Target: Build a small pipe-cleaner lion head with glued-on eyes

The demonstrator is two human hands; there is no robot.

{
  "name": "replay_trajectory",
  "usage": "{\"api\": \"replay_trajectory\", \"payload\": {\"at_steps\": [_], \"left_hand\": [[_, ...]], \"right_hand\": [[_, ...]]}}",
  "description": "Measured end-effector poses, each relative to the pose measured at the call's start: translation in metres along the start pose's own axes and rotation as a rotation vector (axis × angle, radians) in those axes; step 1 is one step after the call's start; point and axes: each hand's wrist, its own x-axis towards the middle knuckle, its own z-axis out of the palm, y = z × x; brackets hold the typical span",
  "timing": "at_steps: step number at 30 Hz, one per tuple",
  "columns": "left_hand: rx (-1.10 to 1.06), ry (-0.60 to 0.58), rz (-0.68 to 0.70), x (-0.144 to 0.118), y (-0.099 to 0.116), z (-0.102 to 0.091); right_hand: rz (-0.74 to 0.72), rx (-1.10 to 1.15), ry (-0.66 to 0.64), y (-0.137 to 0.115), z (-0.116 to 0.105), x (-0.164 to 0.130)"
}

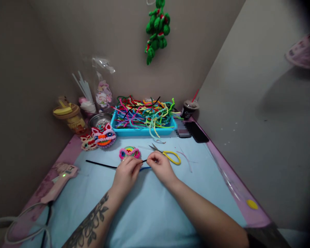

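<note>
My left hand [126,172] and my right hand [158,165] meet over the light blue mat [150,206], fingertips pinching pipe cleaners. A long black pipe cleaner [100,164] runs leftward from my left hand across the mat. A blue pipe cleaner [145,168] shows between the two hands. Just beyond the hands lies a small round pink, yellow and green pipe-cleaner piece [130,152]. Yellow-handled scissors [167,154] rest right behind my right hand.
A blue tray [142,131] piled with coloured pipe cleaners stands at the back. Lion-head crafts [103,137] lie at left, beside a metal bowl [99,119] and a jar [69,117]. A phone [198,132] and cup [189,108] sit back right. A pink glue gun [58,181] lies front left.
</note>
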Motion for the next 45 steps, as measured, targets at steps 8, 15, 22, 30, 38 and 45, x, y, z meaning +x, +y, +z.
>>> {"api": "replay_trajectory", "payload": {"at_steps": [8,15,22,30,38,45], "left_hand": [[-0.057,0.048,-0.061,-0.002,0.002,0.003],[0.141,-0.015,0.006,-0.003,-0.007,-0.001],[0.266,-0.058,0.059,-0.004,-0.005,0.002],[0.146,-0.069,0.004,-0.004,-0.004,0.002],[-0.069,-0.050,-0.128,-0.003,-0.006,0.004],[-0.119,-0.091,-0.220,0.000,0.000,0.004]], "right_hand": [[0.337,0.517,-0.061,0.006,0.011,0.003],[-0.341,-0.432,-0.074,-0.002,-0.015,0.004],[-0.530,-0.849,-0.111,-0.005,-0.012,-0.003],[-0.518,-0.942,-0.145,-0.011,-0.009,-0.003],[-0.334,-0.561,-0.043,-0.003,-0.011,0.001],[-0.261,-0.293,0.054,-0.008,-0.006,0.000]]}}
